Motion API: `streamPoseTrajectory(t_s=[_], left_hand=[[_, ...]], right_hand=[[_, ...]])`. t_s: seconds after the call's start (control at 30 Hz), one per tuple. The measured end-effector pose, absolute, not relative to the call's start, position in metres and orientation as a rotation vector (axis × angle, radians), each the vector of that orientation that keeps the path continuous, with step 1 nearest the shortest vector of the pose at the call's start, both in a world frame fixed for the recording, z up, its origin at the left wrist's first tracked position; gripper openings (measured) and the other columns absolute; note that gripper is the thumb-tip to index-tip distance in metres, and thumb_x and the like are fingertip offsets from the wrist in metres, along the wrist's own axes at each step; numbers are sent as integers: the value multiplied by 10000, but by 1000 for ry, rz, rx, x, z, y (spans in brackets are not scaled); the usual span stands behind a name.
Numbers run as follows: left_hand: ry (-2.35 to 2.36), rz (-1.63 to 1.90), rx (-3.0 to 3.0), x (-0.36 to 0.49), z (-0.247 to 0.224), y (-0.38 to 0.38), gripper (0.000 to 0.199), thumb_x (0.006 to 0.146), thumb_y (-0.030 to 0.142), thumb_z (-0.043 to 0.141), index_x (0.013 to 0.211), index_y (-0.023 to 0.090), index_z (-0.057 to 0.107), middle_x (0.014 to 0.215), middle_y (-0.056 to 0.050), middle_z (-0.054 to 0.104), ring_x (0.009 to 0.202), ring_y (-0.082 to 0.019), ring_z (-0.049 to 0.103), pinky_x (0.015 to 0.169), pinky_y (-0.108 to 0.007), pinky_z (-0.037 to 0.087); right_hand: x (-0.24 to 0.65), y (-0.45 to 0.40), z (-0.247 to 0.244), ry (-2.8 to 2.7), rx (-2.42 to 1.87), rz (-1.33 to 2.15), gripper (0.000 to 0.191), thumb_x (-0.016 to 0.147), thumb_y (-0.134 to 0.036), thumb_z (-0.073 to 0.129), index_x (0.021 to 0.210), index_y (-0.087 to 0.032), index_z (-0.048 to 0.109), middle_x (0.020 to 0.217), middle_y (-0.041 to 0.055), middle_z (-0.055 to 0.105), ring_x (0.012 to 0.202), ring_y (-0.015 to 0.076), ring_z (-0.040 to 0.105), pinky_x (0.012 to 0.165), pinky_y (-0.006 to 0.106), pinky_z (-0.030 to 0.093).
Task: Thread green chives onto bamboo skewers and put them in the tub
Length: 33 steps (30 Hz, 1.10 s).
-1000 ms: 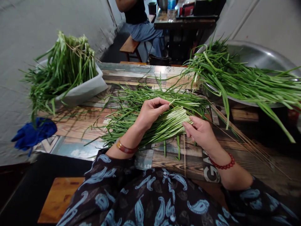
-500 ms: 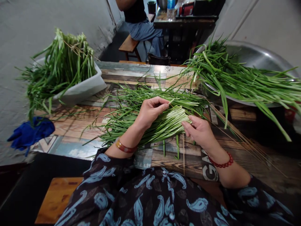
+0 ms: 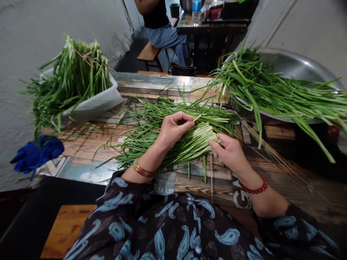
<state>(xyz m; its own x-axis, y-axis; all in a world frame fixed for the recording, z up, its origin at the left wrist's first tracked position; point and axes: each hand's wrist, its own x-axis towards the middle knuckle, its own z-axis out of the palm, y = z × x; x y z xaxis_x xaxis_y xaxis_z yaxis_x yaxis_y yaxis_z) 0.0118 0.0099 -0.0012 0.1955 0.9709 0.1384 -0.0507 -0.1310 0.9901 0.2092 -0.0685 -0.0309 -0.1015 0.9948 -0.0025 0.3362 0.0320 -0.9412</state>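
Observation:
A pile of garlic chives [image 3: 187,146] lies on the table before me, its pale stem ends lined up toward the right. Over this pile, my left hand [image 3: 176,128] is closed in a pinch, and a short pale stem end [image 3: 197,118] sticks out between thumb and forefinger. My right hand [image 3: 226,146] pinches at the cut ends of the lined-up chives; how many stems it grips is hidden. Looser chives [image 3: 217,113] are spread behind both hands.
A white plastic tub [image 3: 94,104] with tied chives stands at left, near blue gloves [image 3: 38,153]. At right a steel basin [image 3: 303,65] overflows with chives; dry straw strands [image 3: 276,155] lie below. A person [image 3: 165,32] sits beyond, beside another table [image 3: 211,27].

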Motion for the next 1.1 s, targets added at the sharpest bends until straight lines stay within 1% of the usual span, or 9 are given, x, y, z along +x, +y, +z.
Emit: streamPoseTrajectory(t_s=[0.17,0.53,0.63,0.73,0.8,0.87,0.93,1.0,1.1], left_hand=[[959,1097,1255,9,-2,11,183,626,282,828,680,140,726,671,-13,675,634,-107,555,651,-238,436],[966,953,1344,10,-1,7,191,657,279,804,651,117,702,625,-9,624,579,-92,502,581,-229,374],[956,933,1470,6,2,11,178,677,284,798,744,127,747,778,-44,674,699,-123,570,644,-237,417],[910,875,1587,0,10,13,324,706,323,794,986,161,771,1062,-93,717,962,-194,632,820,-273,462],[866,805,1619,-3,15,10,375,756,382,759,1064,169,758,1145,-104,717,1056,-225,629,918,-306,454],[847,732,1622,-5,18,5,372,812,455,694,1028,159,762,1042,-94,741,972,-223,643,878,-308,467],[845,666,1626,-6,16,4,411,853,512,631,957,135,758,892,-71,730,819,-188,617,771,-280,467],[868,647,1624,-6,13,6,491,839,586,610,825,111,733,702,-32,643,649,-135,514,613,-237,400],[910,723,1623,-5,14,6,532,794,629,636,647,117,645,585,9,488,574,-96,374,530,-222,285]], right_hand=[[209,-68,-31,-1562,-1408,1079,299,929,-409,545,715,-201,524,487,-56,501,389,75,417,406,204,319],[210,-67,-35,-1591,-1413,1074,348,938,-439,537,682,-206,503,510,-45,521,399,74,418,413,205,321],[211,-65,-32,-1601,-1388,1099,370,937,-445,534,657,-209,486,512,-40,522,405,75,419,415,205,323],[211,-63,-27,-1620,-1362,1115,341,924,-425,544,664,-210,497,508,-41,524,411,81,431,419,204,327],[209,-64,-24,-1634,-1351,1087,325,911,-396,553,651,-212,489,502,-42,519,422,86,447,431,204,339],[205,-64,-22,-1650,-1327,1050,332,900,-374,554,623,-216,462,486,-45,508,431,91,459,450,205,358],[200,-62,-23,-1651,-1297,1076,325,902,-381,543,635,-217,459,474,-53,496,413,89,443,442,207,354],[196,-58,-25,-1615,-1258,1133,316,902,-429,538,676,-216,480,483,-60,492,386,83,412,401,203,326],[195,-56,-29,-1574,-1201,1210,323,892,-507,547,784,-203,555,520,-59,517,373,75,391,377,197,308]])
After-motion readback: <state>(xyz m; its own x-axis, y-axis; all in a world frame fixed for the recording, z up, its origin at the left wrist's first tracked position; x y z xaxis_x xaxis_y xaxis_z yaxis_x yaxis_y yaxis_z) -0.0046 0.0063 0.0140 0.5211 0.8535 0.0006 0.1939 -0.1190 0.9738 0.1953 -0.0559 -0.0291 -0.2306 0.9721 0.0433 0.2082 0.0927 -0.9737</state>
